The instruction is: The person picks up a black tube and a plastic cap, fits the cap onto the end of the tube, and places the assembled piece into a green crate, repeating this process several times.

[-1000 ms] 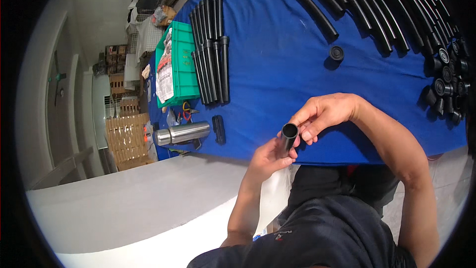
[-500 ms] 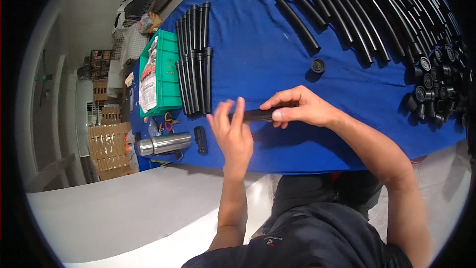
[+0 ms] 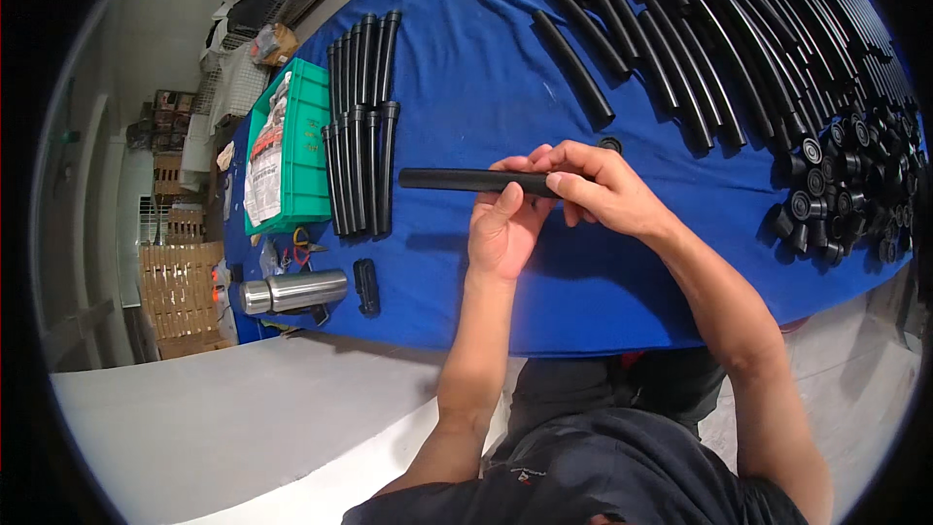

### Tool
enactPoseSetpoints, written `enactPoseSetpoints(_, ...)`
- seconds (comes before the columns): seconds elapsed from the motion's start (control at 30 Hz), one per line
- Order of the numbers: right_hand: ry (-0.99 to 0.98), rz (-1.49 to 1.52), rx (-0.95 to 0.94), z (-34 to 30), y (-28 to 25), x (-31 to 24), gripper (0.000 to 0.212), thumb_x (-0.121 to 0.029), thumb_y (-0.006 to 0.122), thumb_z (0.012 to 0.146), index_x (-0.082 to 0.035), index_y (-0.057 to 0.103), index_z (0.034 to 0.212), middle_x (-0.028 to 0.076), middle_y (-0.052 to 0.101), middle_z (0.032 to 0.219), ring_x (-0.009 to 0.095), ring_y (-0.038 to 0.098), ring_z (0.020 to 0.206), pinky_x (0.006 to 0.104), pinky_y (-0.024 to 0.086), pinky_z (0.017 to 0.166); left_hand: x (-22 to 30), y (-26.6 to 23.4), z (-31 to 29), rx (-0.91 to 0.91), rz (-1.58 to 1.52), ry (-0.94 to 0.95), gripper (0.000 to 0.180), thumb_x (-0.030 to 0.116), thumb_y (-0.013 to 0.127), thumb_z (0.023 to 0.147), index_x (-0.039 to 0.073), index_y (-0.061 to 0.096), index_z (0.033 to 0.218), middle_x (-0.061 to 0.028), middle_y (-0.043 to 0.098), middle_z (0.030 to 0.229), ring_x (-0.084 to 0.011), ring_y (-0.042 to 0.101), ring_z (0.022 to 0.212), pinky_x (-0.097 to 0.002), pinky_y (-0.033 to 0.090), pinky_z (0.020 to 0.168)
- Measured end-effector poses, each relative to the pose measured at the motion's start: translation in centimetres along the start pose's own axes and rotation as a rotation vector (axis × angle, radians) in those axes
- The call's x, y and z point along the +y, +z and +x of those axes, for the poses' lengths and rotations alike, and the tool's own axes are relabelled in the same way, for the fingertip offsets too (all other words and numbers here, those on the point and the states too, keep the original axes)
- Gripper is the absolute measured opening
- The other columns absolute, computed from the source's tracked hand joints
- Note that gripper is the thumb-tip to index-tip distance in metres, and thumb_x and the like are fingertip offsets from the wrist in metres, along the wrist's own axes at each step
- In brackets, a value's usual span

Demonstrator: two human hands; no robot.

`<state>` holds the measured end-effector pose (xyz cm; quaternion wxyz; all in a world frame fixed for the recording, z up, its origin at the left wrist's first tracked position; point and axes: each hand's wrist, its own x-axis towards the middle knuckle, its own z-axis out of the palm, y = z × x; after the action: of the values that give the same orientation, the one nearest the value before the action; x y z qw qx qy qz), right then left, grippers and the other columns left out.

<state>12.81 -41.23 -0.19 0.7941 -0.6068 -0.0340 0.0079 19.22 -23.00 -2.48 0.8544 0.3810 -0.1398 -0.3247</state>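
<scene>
A black tube (image 3: 449, 179) is held level above the blue cloth, its free end pointing left. My left hand (image 3: 509, 231) grips it from below near its right part, thumb up against the near side. At the tube's right end my right hand (image 3: 610, 192) is closed around it, thumb on the near side and fingers behind. That end is covered by my fingers, so I cannot see whether a cap is on it. A round black cap (image 3: 610, 144) lies just beyond my right hand, partly hidden by it.
Loose black tubes (image 3: 573, 68) lie at the far right, with a heap of black caps (image 3: 826, 185) nearer. Capped tubes (image 3: 360, 170) stand in rows at left beside a green crate (image 3: 311, 136). A steel flask (image 3: 306, 292) and a black case (image 3: 366, 287) lie near the front edge.
My left hand has gone from blurred, spread fingers to gripping the tube. The tube now shows more of its length to the left. The view has shifted slightly.
</scene>
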Motion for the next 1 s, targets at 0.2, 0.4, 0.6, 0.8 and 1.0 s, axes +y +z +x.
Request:
enactPoseSetpoints(0.2, -0.265, -1.168, 0.569, -0.7, -3.9, -2.2, 0.046, -0.046, 0.072, 0.082, -0.003, 0.068, 0.097, 0.013, 0.062, 0.086, 0.030, 0.066, 0.073, 0.0408, 0.052, 0.063, 1.1, -3.3, 0.9, -0.152, -0.547, 0.034, 0.031, 0.027, 0.057, 0.097, 0.009, 0.058, 0.123, -0.0182, 0.056, 0.134, -0.0348, 0.045, 0.133, -0.0520, 0.052, 0.100)
enactPoseSetpoints(0.4, 0.006, -1.350, 0.233, -0.9, -3.1, -0.8, 0.035, -0.025, 0.074, 0.081, -0.002, 0.065, 0.105, 0.014, 0.060, 0.096, 0.033, 0.064, 0.084, 0.0439, 0.054, 0.072, 1.7, 0.1, -1.0, -0.108, -0.708, 0.168, 0.035, 0.023, 0.067, 0.090, 0.008, 0.061, 0.121, -0.0119, 0.057, 0.134, -0.0293, 0.050, 0.130, -0.0460, 0.051, 0.103)
enactPoseSetpoints(0.6, -0.120, -1.044, 0.275, -0.4, -3.2, -1.2, 0.033, -0.014, 0.074, 0.081, -0.002, 0.063, 0.109, 0.011, 0.060, 0.093, 0.028, 0.063, 0.079, 0.0384, 0.053, 0.071, 2.0, -0.1, -1.3, -0.120, -0.737, 0.136, 0.033, 0.022, 0.066, 0.091, 0.009, 0.061, 0.121, -0.0094, 0.060, 0.129, -0.0258, 0.052, 0.128, -0.0441, 0.049, 0.106)
enactPoseSetpoints(0.8, 0.087, 0.109, 0.189, 0.5, -2.8, 1.4, 0.032, -0.010, 0.070, 0.086, 0.000, 0.059, 0.115, 0.007, 0.062, 0.101, 0.016, 0.062, 0.081, 0.0302, 0.052, 0.078, 0.4, -0.1, 1.3, -0.064, -0.518, 0.176, 0.031, 0.014, 0.063, 0.093, 0.012, 0.059, 0.124, -0.0106, 0.061, 0.127, -0.0300, 0.054, 0.125, -0.0479, 0.052, 0.100)
enactPoseSetpoints(1.0, 0.126, 0.316, 0.125, 0.8, -2.8, 2.2, 0.031, -0.007, 0.064, 0.089, 0.000, 0.055, 0.118, 0.007, 0.061, 0.104, 0.014, 0.061, 0.087, 0.0289, 0.051, 0.078, -1.1, -0.7, 3.0, 0.059, -0.152, 0.240, 0.034, 0.009, 0.063, 0.093, 0.016, 0.050, 0.124, -0.0125, 0.064, 0.111, -0.0323, 0.061, 0.114, -0.0482, 0.055, 0.093)
